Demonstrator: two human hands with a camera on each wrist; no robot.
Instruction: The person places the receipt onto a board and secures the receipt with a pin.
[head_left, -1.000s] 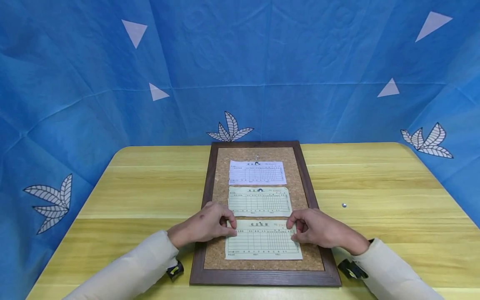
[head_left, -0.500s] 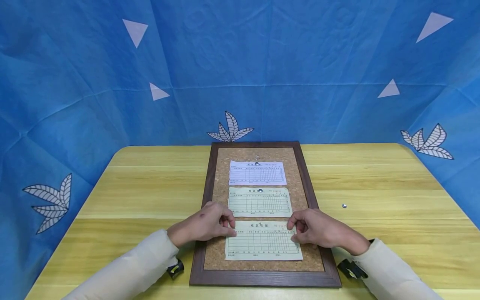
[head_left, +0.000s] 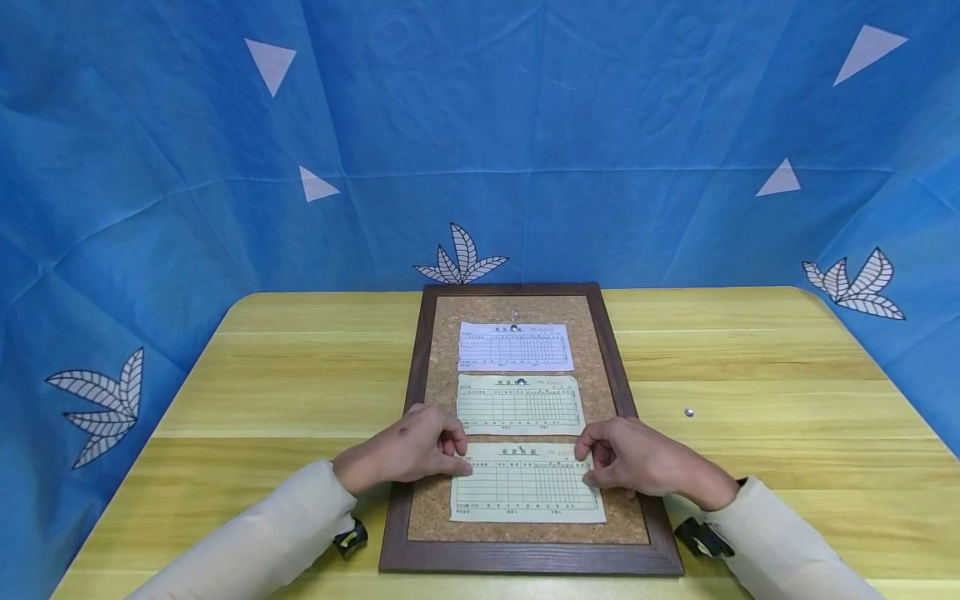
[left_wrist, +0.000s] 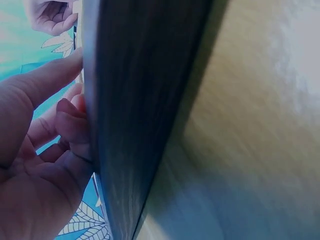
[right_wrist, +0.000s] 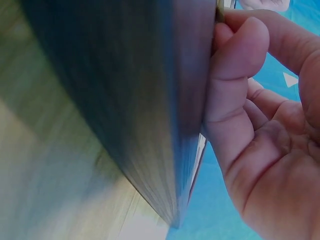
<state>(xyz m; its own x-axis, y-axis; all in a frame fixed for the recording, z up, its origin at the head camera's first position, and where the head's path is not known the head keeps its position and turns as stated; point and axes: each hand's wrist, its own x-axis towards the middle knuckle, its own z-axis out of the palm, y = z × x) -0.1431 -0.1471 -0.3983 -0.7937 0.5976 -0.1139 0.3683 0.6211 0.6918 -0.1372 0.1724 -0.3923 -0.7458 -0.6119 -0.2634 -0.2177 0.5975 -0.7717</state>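
A pale green receipt slip [head_left: 525, 492], printed with a grid, lies lowest on the framed cork board [head_left: 435, 521]. My left hand [head_left: 420, 442] holds its left edge, thumb and forefinger tips on the paper. At the right edge my right hand [head_left: 637, 458] holds the same slip between thumb and curled forefinger. Above it a second green slip [head_left: 517, 408] and a white slip [head_left: 513, 350] are fixed, each with a round thumbtack near its top. In both wrist views the dark frame [left_wrist: 145, 75] hides most of the paper and part of the fingertips.
A small silver thumbtack [head_left: 689, 412] lies on the wooden table [head_left: 750, 350] right of the board. A clear pin [head_left: 513, 315] shows on the cork above the white slip. A blue patterned cloth [head_left: 600, 125] hangs behind the table.
My left forefinger has drawn back slightly leftward along the lowest slip, while the thumb stays at its edge. The right hand is nearly still.
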